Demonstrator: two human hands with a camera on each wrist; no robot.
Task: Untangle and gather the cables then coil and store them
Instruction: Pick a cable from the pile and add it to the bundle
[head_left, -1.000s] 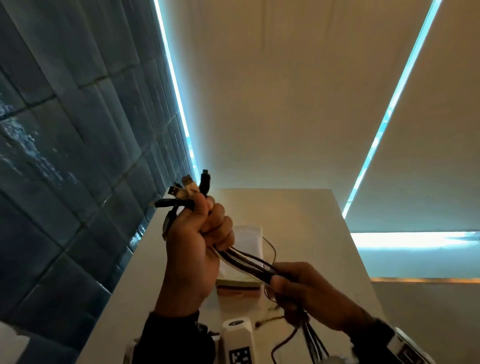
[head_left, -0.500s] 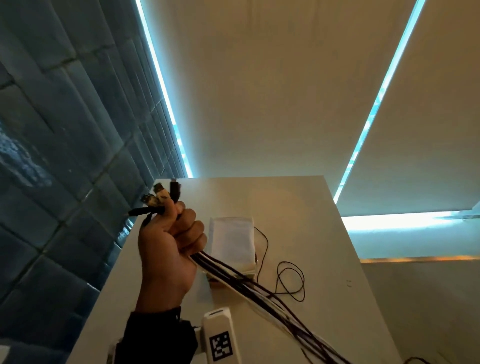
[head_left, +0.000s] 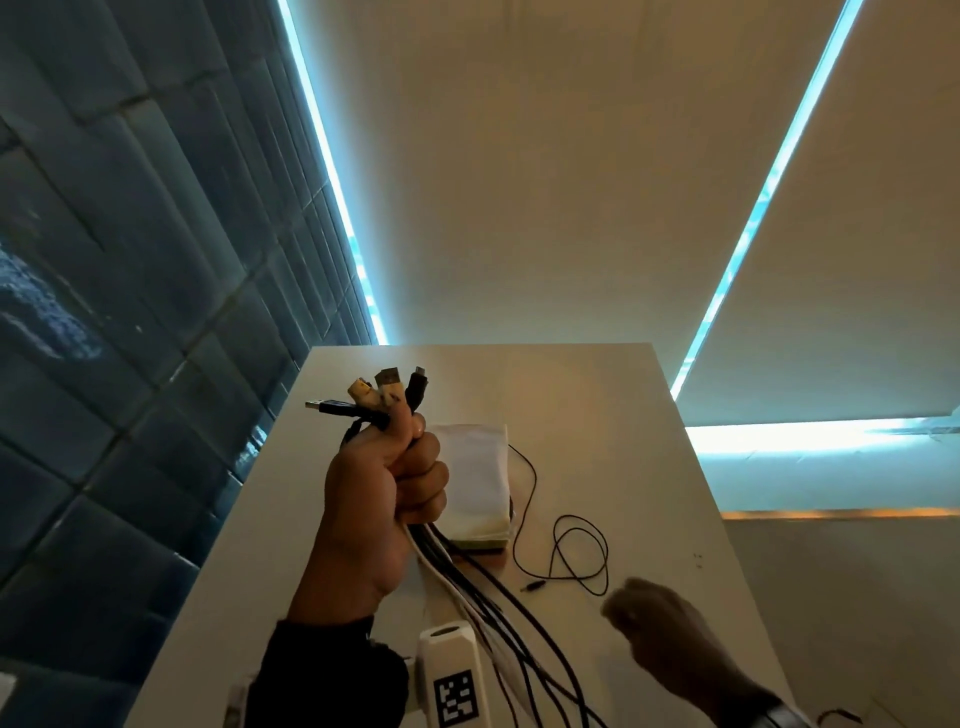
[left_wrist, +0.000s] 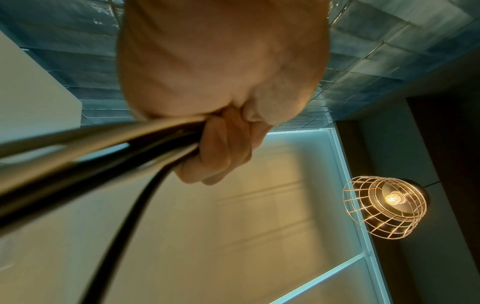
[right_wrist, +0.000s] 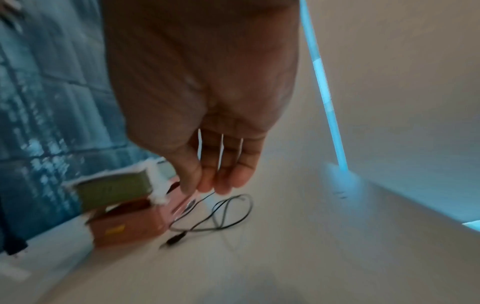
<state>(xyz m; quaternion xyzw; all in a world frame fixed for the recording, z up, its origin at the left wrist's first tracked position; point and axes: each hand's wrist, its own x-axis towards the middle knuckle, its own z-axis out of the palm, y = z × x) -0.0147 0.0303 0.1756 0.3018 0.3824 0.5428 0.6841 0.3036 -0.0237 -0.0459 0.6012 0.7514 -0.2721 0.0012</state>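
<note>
1. Tiled wall (head_left: 119, 291): dark blue-grey tiles along the left side, bordering the table.
2. Left hand (head_left: 379, 499): raised above the table, fingers curled tight round the bundle of cables (head_left: 498, 608). In the left wrist view the hand (left_wrist: 221, 82) closes on the strands where they leave the fist.
3. Connector ends (head_left: 382, 397): several plugs, black and pale, fan out above the left thumb.
4. Bundle of cables: black and white strands run from under the left fist down and to the right, towards the near edge of the table.
5. Tagged white device (head_left: 452, 675): at the left wrist, printed square marker facing up.
6. Stack of boxes (head_left: 480, 483): white-topped, on the table just behind the left hand; the right wrist view shows a green box on a reddish one (right_wrist: 124, 205).
7. Thin black cable (head_left: 571, 551): lies loose in loops on the table (head_left: 623, 415), just right of the boxes, its small plug near the loops.
8. Right hand (head_left: 670, 639): blurred, above the table near the loose cable, holding nothing; in the right wrist view its fingers (right_wrist: 226, 164) are fairly straight, close together, pointing down at that cable.
</note>
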